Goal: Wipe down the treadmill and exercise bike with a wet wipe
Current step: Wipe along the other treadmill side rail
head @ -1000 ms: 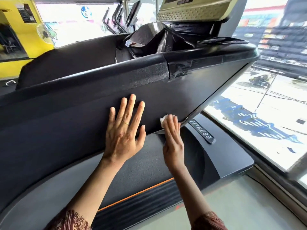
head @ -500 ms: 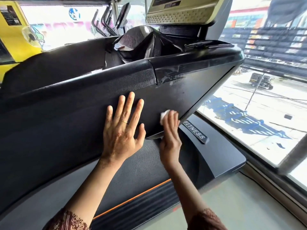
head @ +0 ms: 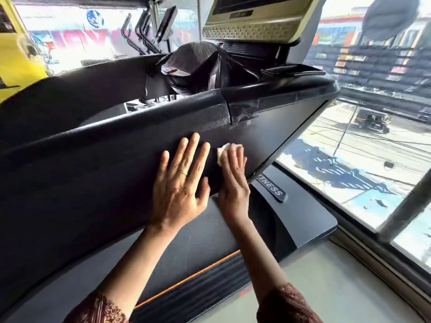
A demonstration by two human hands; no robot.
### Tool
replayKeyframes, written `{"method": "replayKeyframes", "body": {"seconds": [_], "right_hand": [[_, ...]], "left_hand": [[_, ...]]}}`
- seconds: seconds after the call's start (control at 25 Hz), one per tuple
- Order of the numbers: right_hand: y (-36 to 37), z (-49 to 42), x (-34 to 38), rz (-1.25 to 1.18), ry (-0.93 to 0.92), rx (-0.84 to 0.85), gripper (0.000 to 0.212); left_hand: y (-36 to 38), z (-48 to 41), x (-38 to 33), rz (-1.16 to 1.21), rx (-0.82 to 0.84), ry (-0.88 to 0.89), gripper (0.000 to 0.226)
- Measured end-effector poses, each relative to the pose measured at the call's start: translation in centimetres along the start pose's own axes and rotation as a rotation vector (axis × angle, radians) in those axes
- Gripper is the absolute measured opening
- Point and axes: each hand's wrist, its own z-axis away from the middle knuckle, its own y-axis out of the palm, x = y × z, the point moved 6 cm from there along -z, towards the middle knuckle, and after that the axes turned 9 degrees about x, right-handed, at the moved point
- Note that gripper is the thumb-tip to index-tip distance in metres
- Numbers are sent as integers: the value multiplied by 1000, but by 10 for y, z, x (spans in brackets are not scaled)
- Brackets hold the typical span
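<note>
A black treadmill fills the view, its broad side panel (head: 98,178) slanting down to the right under a padded handrail (head: 144,117). My left hand (head: 182,180) rests flat on the panel with fingers spread, a ring on one finger. Just to its right, my right hand (head: 234,178) presses a small crumpled white wet wipe (head: 222,151) against the panel with straight fingers; only the wipe's upper left edge shows past the fingertips. The console (head: 251,22) rises at the top. No exercise bike can be made out for certain.
The treadmill base (head: 303,213) with an orange stripe and a "FITNESS" badge (head: 271,188) lies below the panel. A grey floor strip (head: 326,287) runs between the base and a large window (head: 363,164) on the right. Other gym machines (head: 149,31) stand behind.
My right hand has slid the wipe up the panel, away from its lower edge, and now lies close beside my left hand. The left hand stays flat on the panel.
</note>
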Motion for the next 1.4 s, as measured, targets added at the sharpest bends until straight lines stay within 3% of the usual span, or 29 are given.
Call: {"method": "replayKeyframes", "body": {"seconds": [0.08,0.12,0.24,0.28,0.44,0.52,0.68,0.76,0.88,0.96,1.08,1.16,1.24,1.32,1.4], "right_hand": [[-4,-10,-3,86,-142,78,44],[-13,-22,-15,100,-90,26,47],[-41,-50,-38,2,353,-296,72],[-37,-50,-27,1,383,-323,74],[-8,-34,16,38,17,-54,57],[-17,-39,2,93,-22,-22,50],[-71,-54,-49,33,469,-373,65],[-69,-67,-26,83,249,-334,52],[-28,-72,14,127,-234,63,49],[-37,-79,-9,150,-256,57,50],[-104,-102,-92,106,79,-168,58],[-122,-107,-109,94,183,-213,66],[-101,-106,-84,47,18,-53,70],[-80,-94,-64,11,-286,176,51],[-93,-97,-87,40,-413,226,41]], "left_hand": [[-5,-2,3,6,1,-8,68],[-7,-2,5,12,-4,-15,68],[-12,-2,10,32,-12,-11,68],[-12,-2,10,43,-10,-3,68],[-14,-5,10,96,-4,9,64],[-15,-8,7,123,0,-5,64],[-13,-11,1,146,4,-47,67],[-10,-14,-5,143,1,-49,67],[-6,-24,-8,92,-26,-71,65],[-3,-31,-13,66,-52,-107,63],[6,-47,-33,56,-80,-151,62],[16,-59,-49,52,-93,-164,63],[26,-71,-66,60,-108,-183,63],[35,-82,-82,72,-121,-189,63],[44,-91,-99,68,-120,-178,62]]}}
